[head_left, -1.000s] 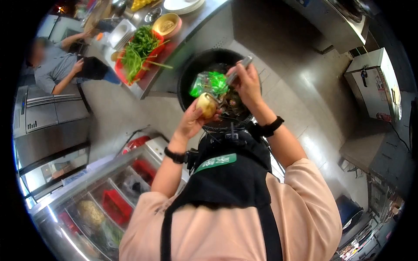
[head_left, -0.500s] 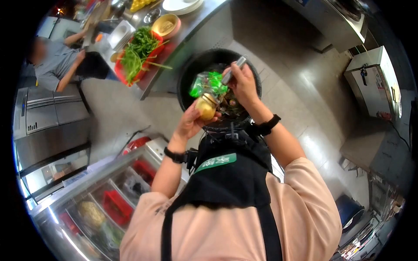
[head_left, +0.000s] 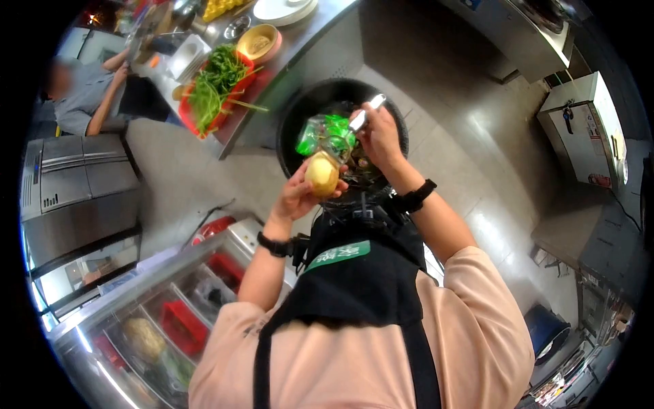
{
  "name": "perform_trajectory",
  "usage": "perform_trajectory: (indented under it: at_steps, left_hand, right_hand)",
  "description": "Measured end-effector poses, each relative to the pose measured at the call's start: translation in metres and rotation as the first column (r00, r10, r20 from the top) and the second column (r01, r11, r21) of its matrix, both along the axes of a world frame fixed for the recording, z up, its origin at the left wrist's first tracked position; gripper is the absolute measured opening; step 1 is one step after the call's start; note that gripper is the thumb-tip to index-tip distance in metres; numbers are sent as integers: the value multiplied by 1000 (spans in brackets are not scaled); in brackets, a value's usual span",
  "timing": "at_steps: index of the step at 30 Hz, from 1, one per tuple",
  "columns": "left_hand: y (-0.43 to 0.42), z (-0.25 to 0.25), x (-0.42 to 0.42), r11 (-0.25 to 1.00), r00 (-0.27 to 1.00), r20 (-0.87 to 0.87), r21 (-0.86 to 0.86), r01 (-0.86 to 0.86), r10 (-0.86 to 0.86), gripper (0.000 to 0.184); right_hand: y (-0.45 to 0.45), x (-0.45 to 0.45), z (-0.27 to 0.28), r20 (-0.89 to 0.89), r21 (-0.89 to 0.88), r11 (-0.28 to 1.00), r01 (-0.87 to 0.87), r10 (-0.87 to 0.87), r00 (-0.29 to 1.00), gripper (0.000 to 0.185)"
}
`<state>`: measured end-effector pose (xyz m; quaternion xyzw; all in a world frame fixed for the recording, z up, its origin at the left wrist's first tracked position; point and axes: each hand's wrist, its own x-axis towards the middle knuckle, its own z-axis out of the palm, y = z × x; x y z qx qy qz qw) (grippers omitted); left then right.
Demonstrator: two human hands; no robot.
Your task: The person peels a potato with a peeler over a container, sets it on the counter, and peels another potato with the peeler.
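Observation:
My left hand (head_left: 297, 193) is closed around a potato (head_left: 321, 174), pale yellow where its skin is gone and browner along its lower side. A peeler (head_left: 359, 121) with a silvery handle is gripped in my right hand (head_left: 381, 138). Its head is at the far end of the potato; whether the blade touches it I cannot tell. Both hands are over a round black bin (head_left: 289, 112). Inside the bin lie a green and clear plastic bag (head_left: 315, 132) and dark scraps.
A steel counter (head_left: 289, 68) holds a red basket of leafy greens (head_left: 216, 92), bowls (head_left: 259, 42) and plates. A co-worker (head_left: 88, 95) stands at far left. Near my left elbow is a chest (head_left: 136, 286) with red containers. A white cabinet (head_left: 579, 129) stands right.
The peeler has shifted slightly away from the potato's near side, toward its far end. The potato has turned in my left hand, showing more of its pale peeled face.

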<state>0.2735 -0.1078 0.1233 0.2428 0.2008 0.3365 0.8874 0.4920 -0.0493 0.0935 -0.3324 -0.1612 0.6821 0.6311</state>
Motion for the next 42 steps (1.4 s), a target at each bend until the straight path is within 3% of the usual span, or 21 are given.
perform_trajectory:
  at_steps: [2,3,5,8,10,12,14,15,16,19,23,26,29,30,32,33,36,42]
  left_hand:
    - [0,0,-1,999,999,25,23,24,-25,75]
    - [0,3,-1,999,999,32,19,38,-38,75]
    - [3,4,0,999,999,39,18,36,-37,75]
    - [4,1,6,999,999,7,-14,-48,48,72]
    - [3,-2,6,998,998,2,-15,-65,65,71]
    - [4,-6,4,999,999,-3,-4,-54,54,70]
    - [1,-4,4,999,999,-7,5,-42,42,70]
    - [1,1,5,998,999,32,44,-39,37,70]
    - [2,4,5,995,997,72,84,-45,39,70]
    - [7,-1,1,996,998,0,64,-64,64,68]
    - [10,-11,0,999,995,-93,47,-21,25,65]
    - [10,-7,4,999,989,-146,35,-29,34,65]
    - [10,-6,4,999,968,-249,42,-19,29,66]
    - [10,-7,3,998,944,-328,55,-17,34,67]
    - [10,-13,1,999,944,-328,40,-11,23,67]
    - [9,-14,0,1000,945,-327,23,-2,9,67]
    - [7,-2,-1,1000,982,-188,-10,24,-26,68]
    - [8,-9,1,990,988,-106,-70,-121,113,71]
  right_hand:
    - [6,8,-11,210,-41,991,125,-114,971,14]
    - [11,18,-29,172,-96,990,99,-81,982,15]
    - [12,24,-30,87,-15,995,100,-99,991,16]
    - [1,11,19,51,-63,994,84,-81,995,15]
    - [-2,-1,18,-21,19,1000,24,-24,1000,13]
    - [4,3,-1,-44,-52,999,4,-6,999,13]
    - [11,10,-22,207,-94,986,140,-118,971,14]
    - [17,19,-52,159,-131,979,155,-134,978,15]
    - [18,23,-53,222,-187,964,187,-144,964,16]
    - [13,23,-25,136,-96,970,223,-209,968,18]
    - [6,4,31,104,123,984,125,-138,985,15]
    - [4,3,38,222,262,965,-10,-50,974,16]
    - [6,-1,32,296,268,961,-66,-17,955,14]
    - [8,1,30,296,269,961,-66,-17,955,14]
    - [15,9,24,460,213,977,-17,-84,884,13]
    - [24,15,14,479,255,964,82,-199,855,11]
    - [32,36,11,385,241,945,221,-302,872,13]
    - [15,21,21,211,217,968,124,-171,962,16]
